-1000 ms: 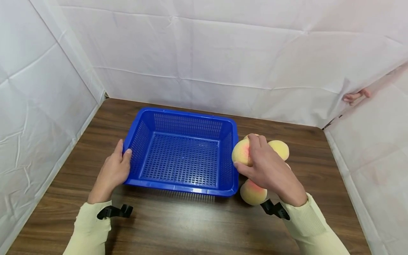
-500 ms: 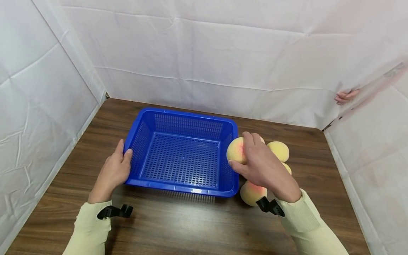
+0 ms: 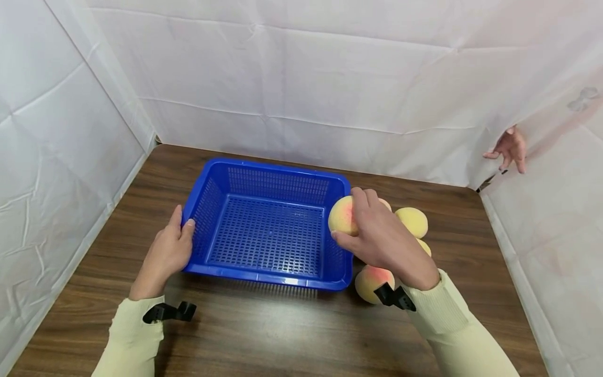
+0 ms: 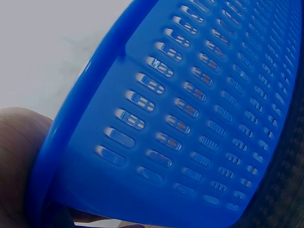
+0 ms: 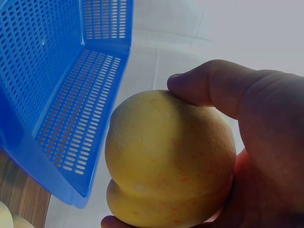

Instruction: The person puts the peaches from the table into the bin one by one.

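A yellow peach with a red blush is gripped between the thumb and fingers of my right hand, over the right rim of the blue plastic basket. The right wrist view shows the same peach close up, with the thumb on top of it and the basket beside it. My left hand holds the left rim of the basket, thumb inside the wall. In the left wrist view the slotted basket wall fills most of the picture. The basket's floor is bare in the head view.
More peaches lie right of the basket: one near its front corner, one farther back, others partly behind my right hand. White cloth walls the wooden table. Another person's hand pokes through at the back right.
My right hand has carried the peach left, from beside the basket to over its right rim. The left hand and basket have stayed put. The other person's hand has shifted and spread its fingers.
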Demonstrator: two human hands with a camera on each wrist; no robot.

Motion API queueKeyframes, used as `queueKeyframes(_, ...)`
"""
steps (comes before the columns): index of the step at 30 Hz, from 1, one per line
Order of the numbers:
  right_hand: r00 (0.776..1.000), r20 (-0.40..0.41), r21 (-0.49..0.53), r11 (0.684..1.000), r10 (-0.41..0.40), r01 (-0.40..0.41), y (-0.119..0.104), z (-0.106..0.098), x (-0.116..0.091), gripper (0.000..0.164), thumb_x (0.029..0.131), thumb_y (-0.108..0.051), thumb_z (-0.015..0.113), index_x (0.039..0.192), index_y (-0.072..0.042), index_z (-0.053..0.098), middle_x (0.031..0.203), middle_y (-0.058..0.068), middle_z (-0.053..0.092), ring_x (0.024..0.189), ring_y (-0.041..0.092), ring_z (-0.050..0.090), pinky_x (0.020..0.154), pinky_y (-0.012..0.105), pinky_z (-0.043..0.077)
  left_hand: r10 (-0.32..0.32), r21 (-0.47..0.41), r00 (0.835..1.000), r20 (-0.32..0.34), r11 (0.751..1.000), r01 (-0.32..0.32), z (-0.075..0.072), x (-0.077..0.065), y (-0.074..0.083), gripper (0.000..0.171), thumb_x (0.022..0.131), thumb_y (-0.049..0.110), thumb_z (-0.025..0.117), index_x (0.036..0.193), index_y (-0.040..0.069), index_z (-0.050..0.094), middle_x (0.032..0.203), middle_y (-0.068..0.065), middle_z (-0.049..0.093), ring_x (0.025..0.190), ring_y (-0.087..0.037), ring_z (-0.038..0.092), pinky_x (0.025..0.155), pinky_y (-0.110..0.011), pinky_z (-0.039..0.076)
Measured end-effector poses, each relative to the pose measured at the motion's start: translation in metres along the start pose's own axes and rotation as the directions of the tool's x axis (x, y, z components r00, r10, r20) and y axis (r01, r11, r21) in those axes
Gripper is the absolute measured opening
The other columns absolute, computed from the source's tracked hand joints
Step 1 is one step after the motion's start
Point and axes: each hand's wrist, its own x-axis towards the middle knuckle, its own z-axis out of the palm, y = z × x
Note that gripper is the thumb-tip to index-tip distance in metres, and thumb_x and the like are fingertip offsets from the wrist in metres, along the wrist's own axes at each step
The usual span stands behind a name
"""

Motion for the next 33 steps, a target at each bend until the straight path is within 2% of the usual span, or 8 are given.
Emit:
queueKeyframes(6,0.999,0.019,0.002,1.000,-0.028,0.028,-0.003,-0.002,0.006,0.049,0.083,-0.036,0.065,0.108,-0.002,0.039,0.085,0.007,0.042,0.075,0.023,0.042,0.061,0.033,0.038,0.028,0.014,1.000,-0.012,0.999,-0.028,0.001,0.002,-0.004,0.062,0.106,0.034,0.020,0.150,-0.003,-0.004,0.145,-0.039,0.022,0.128,-0.052,0.030,0.101,-0.067,0.027)
queueKeyframes(14,0.998,0.001,-0.007,0.998,-0.066,0.066,-0.006,-0.001,0.011,0.046,0.082,-0.038,0.065,0.102,-0.006,0.039,0.081,0.005,0.040,0.073,0.020,0.040,0.069,0.035,0.035,0.026,0.008,1.000,-0.004,1.000,-0.026,0.000,0.001,-0.003,0.062,0.106,0.035,0.019,0.150,-0.002,-0.005,0.147,-0.037,0.020,0.130,-0.051,0.028,0.102,-0.067,0.026)
queueKeyframes(21,0.998,0.002,-0.030,0.998,-0.062,0.062,-0.012,-0.003,0.017,0.042,0.081,-0.038,0.063,0.097,-0.009,0.038,0.080,0.005,0.040,0.068,0.019,0.041,0.062,0.037,0.037,0.024,0.012,1.000,-0.002,1.000,-0.024,0.000,0.001,-0.003,0.062,0.106,0.034,0.019,0.150,-0.002,-0.006,0.146,-0.038,0.021,0.129,-0.052,0.028,0.101,-0.068,0.026)
queueKeyframes(28,0.998,0.000,-0.028,0.997,-0.068,0.068,-0.016,-0.004,0.020,0.039,0.082,-0.038,0.063,0.093,-0.012,0.036,0.078,0.004,0.039,0.060,0.017,0.042,0.048,0.031,0.036,0.025,0.012,1.000,0.002,1.000,-0.025,0.000,0.001,-0.003,0.063,0.106,0.035,0.019,0.150,-0.002,-0.006,0.147,-0.038,0.019,0.130,-0.052,0.026,0.102,-0.067,0.025)
queueKeyframes(33,0.998,0.003,-0.005,0.998,-0.067,0.067,-0.020,-0.004,0.024,0.037,0.081,-0.036,0.063,0.093,-0.013,0.036,0.079,0.003,0.040,0.062,0.017,0.042,0.047,0.030,0.037,0.027,0.006,1.000,-0.001,1.000,-0.027,0.001,0.001,-0.003,0.062,0.106,0.035,0.019,0.150,-0.002,-0.006,0.147,-0.037,0.020,0.130,-0.051,0.027,0.102,-0.067,0.025)
